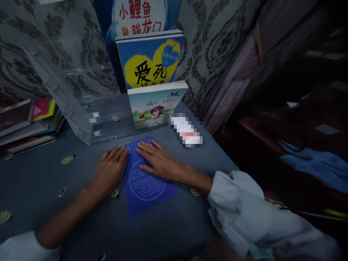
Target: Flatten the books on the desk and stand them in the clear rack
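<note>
A blue printed sheet [152,195] lies flat on the table in front of me. White text inside a round outline is on it. My right hand [159,161] rests palm down on the sheet's upper right part, fingers stretched out and apart. At the sheet's left edge lies my left hand [112,165], its fingers side by side and slightly bent, the fingertips touching the border. Neither hand grips anything that I can see. The sheet's upper right part is partly hidden under the right hand.
Behind the sheet stands a clear plastic rack [81,119] beside upright books, including a green-covered book [152,112] and a blue-and-yellow book [146,65]. A blurred-out white item [186,130] lies right of them. Stacked books [27,119] sit left. The table's right edge borders a dark area with blue cloth [315,163].
</note>
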Action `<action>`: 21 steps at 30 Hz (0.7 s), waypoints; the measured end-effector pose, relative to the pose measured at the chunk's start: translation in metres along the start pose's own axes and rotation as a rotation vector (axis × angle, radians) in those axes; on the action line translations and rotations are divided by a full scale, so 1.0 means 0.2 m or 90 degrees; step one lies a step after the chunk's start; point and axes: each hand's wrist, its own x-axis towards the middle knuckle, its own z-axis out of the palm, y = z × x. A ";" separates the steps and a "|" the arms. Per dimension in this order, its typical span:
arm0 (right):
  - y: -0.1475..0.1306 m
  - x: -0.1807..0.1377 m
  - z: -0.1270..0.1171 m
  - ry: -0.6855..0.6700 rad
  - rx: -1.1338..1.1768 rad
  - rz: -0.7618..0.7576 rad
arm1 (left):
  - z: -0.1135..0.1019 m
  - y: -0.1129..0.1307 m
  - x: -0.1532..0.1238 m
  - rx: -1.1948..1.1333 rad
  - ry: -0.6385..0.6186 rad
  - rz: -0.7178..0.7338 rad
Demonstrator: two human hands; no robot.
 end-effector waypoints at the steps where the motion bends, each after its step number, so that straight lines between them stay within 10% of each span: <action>1: 0.03 0.01 0.00 0.012 -0.009 0.025 | 0.00 0.00 0.00 0.000 0.000 -0.002; 21: 0.12 -0.01 0.00 0.037 -0.077 0.110 | -0.11 -0.11 -0.21 -0.186 -0.137 0.141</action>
